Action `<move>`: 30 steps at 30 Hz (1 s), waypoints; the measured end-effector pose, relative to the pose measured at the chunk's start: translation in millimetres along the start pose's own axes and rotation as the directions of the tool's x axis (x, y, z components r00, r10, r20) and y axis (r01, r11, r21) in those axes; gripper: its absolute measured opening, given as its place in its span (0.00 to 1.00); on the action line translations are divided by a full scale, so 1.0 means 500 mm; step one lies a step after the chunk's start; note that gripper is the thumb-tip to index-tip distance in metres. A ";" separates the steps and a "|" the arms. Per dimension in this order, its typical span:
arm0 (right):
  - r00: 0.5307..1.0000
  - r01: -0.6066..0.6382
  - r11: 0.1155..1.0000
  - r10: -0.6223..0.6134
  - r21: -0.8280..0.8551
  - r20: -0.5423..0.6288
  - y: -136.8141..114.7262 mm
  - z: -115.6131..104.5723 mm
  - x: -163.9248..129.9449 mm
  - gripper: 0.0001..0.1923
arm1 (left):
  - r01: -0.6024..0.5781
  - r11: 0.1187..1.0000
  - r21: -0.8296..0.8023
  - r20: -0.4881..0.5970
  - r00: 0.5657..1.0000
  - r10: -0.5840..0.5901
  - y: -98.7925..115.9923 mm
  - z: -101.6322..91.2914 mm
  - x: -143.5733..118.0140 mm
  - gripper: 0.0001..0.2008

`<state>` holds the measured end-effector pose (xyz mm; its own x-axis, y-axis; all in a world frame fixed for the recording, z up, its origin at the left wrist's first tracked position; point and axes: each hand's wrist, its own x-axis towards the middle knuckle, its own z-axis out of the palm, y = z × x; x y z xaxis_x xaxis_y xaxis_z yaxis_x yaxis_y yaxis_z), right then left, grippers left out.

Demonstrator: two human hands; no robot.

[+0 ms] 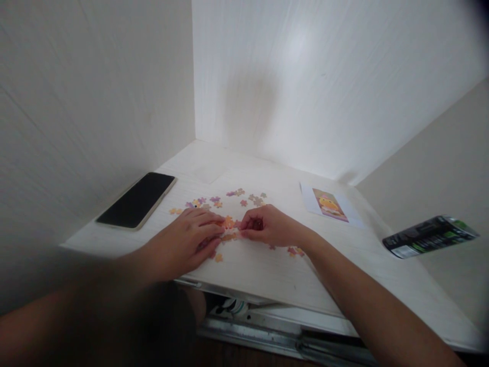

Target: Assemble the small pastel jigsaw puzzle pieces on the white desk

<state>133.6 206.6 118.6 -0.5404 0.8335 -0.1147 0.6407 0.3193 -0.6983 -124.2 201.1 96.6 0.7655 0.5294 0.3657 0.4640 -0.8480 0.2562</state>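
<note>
Small jigsaw puzzle pieces in orange, purple, pink and tan lie scattered on the white desk. My right hand (269,226) is closed in a pinch at the edge of a pinkish puzzle piece (237,224), beside an orange puzzle piece (228,222). Across from it, my left hand (193,237) rests with its fingers stretched out, the fingertips touching the orange pieces from the left. Its palm and fingers hide some pieces beneath. A tan-orange puzzle piece (229,237) lies just below the two hands' fingertips.
A dark-screened phone (137,200) lies at the left. At the right are a printed picture sheet (330,205) with a yellow figure and a black-green can (430,237). White walls enclose the desk (263,278). Below its front edge, an open drawer (252,331) holds things.
</note>
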 end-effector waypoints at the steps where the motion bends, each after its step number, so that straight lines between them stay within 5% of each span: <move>1: 1.000 -0.003 1.000 0.003 -0.007 0.000 -0.002 0.000 -0.001 0.07 | 0.001 1.000 -0.001 0.001 1.000 -0.001 0.000 0.000 0.000 0.12; 11: 0.982 0.184 0.969 -0.189 -0.164 -0.012 -0.010 -0.002 -0.007 0.08 | -0.002 1.000 -0.007 -0.029 1.000 0.002 0.001 0.001 -0.003 0.11; 30: 0.977 0.205 0.921 -0.214 -0.332 0.012 -0.012 -0.004 -0.005 0.10 | -0.023 1.000 -0.020 -0.063 0.998 0.021 -0.001 0.003 -0.001 0.12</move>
<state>132.1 203.7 124.7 -0.6713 0.7407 0.0286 0.6601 0.6149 -0.4315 -124.3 201.4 95.2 0.7456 0.5117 0.4269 0.4376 -0.8591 0.2655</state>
